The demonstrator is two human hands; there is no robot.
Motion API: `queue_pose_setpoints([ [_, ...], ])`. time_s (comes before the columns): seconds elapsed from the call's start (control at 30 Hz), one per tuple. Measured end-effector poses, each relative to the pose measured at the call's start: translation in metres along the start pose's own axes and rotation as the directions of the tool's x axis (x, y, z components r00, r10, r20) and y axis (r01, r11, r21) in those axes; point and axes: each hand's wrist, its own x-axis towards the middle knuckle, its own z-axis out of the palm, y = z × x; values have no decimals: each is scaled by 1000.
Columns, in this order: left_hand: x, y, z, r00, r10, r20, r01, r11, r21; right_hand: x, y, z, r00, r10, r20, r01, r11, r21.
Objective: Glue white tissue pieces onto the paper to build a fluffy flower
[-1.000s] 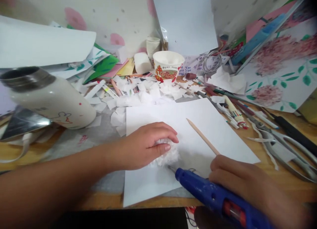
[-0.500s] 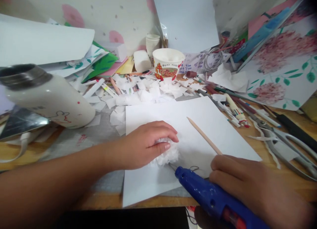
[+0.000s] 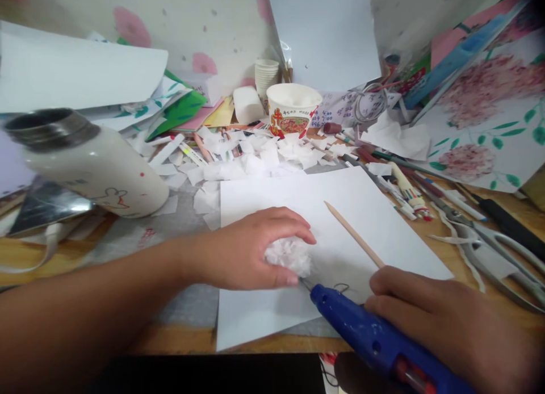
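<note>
My left hand point(image 3: 251, 249) is closed round a white crumpled tissue ball point(image 3: 290, 256), holding it on a white sheet of paper point(image 3: 340, 212) in the middle of the wooden desk. My right hand point(image 3: 443, 323) grips a blue glue gun point(image 3: 374, 340) at the lower right. The gun's metal tip touches the lower right side of the tissue ball. A thin wooden stick point(image 3: 353, 234) lies diagonally on the sheet, just above my right hand.
A white flask point(image 3: 89, 167) lies at the left. Behind the sheet are several white paper scraps point(image 3: 251, 155) and a printed paper cup point(image 3: 293, 109). Pens point(image 3: 404, 189) and scissors point(image 3: 489, 246) lie at the right. Flower-painted sheets point(image 3: 481, 116) lean at the back.
My left hand has turned the tissue ball so that more of it shows, with the thumb now under it. The glue gun's tip has come up against the ball.
</note>
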Motion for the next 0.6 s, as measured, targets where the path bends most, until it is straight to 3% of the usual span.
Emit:
queue_pose_setpoints([
  [0.13, -1, 0, -2, 996, 13, 91, -21, 996, 91, -1, 0, 3, 991, -66, 119, 66, 998, 7],
  [0.3, 0, -1, 2, 999, 21, 29, -24, 996, 89, -1, -1, 7, 992, -116, 58, 116, 993, 3],
  [0.6, 0, 2, 1, 999, 31, 33, -33, 996, 80, 12, -16, 9, 993, -121, -14, 122, 989, 88],
])
